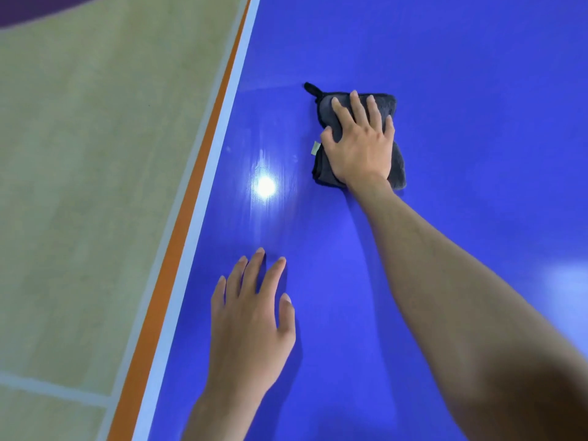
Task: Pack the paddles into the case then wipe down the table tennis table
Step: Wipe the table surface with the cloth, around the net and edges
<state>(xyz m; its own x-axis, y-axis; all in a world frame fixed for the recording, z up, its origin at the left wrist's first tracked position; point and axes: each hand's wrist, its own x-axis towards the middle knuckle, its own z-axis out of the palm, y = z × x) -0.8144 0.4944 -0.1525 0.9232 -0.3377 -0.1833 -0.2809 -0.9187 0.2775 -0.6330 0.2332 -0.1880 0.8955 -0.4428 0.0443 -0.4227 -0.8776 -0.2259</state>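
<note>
Closest to you, your left hand [251,326] lies flat on the blue table tennis table [461,58], palm down, fingers straight and a bit spread, thumb out to the side, holding nothing; it sits just inside the white edge line [203,202] that runs along the table's left side, with the orange side edge [178,237] right beyond that line.

Your right forearm [445,281] comes in from the lower right corner and stretches diagonally over the table, well past the left hand.

Next up the table there's a bright round glare spot [265,186] on the surface, between the left hand and the cloth, with pale streaks around it; can't tell if that's wet or just reflection.

Farther up, your right hand [361,144] presses flat on a folded dark grey microfibre cloth [397,167]; fingers are extended and slightly fanned on top of it, thumb lying along the cloth's left side, not curled round it as far as I can see; the cloth lies on the table, well in from the white line; it has a small black hanging loop [310,88] at its far left corner and a pale tag [316,148] on its left edge.

Off the table to the left is the light wooden floor [79,154], with a white floor line [54,391] and a purple patch [35,6] at the far top left.

Paddles and case aren't visible.
</note>
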